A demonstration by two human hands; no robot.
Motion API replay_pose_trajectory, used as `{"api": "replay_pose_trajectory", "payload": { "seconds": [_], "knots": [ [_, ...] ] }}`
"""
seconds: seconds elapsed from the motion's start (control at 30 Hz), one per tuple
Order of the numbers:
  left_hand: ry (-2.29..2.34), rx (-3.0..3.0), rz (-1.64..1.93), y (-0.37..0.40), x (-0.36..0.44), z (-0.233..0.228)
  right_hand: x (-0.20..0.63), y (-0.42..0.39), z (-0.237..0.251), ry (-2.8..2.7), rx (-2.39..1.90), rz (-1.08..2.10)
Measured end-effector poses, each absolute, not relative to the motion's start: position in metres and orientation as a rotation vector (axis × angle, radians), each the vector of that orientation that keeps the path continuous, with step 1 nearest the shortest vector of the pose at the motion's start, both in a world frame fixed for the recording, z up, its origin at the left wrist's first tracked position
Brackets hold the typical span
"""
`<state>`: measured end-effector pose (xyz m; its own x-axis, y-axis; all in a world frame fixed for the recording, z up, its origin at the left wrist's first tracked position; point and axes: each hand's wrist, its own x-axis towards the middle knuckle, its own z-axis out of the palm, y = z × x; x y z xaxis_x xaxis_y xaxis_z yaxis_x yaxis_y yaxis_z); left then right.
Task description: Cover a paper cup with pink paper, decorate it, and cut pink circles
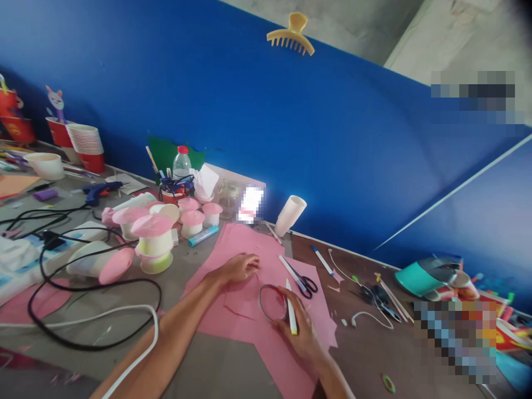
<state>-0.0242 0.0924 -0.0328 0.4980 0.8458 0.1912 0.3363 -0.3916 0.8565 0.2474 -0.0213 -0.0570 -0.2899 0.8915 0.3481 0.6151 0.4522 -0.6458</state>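
A stack of pink paper sheets (233, 241) lies on the table in front of me. My left hand (241, 268) rests over it, fingers loosely bent and holding nothing that I can see. My right hand (301, 327) grips a white marker pen (291, 310) with a yellow end. Its fingers also touch a thin-walled clear ring (261, 305), which looks like a roll of tape and lies round a patch of pink paper. Black-handled scissors (308, 287) sit on the paper just beyond my right hand.
Pink-topped paper cups (153, 235), a power strip (50, 260) and looping cables crowd the left. A lit phone (250, 204) leans at the back beside an upright white cup (291, 213). A blue-capped marker (322, 261), earphones and a turquoise container (418, 277) lie rightward.
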Motion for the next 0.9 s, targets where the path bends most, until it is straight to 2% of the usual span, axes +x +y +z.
{"api": "replay_pose_trajectory", "payload": {
  "seconds": [0.23, 0.47, 0.77, 0.9],
  "knots": [
    [0.918, 2.117, 0.796, 0.083, -0.013, -0.016, 0.244, -0.018, -0.053, -2.008, -1.263, 0.543],
    [0.866, 2.28, 0.296, 0.063, 0.003, 0.0, 0.239, -0.018, -0.039, -2.013, -1.268, 0.527],
    [0.811, 2.316, 0.297, 0.055, 0.004, 0.007, 0.235, -0.019, -0.033, -1.959, -1.19, 0.573],
    [0.908, 2.357, 0.237, 0.054, 0.004, 0.014, 0.244, -0.02, -0.029, -1.703, -1.184, 0.674]
  ]
}}
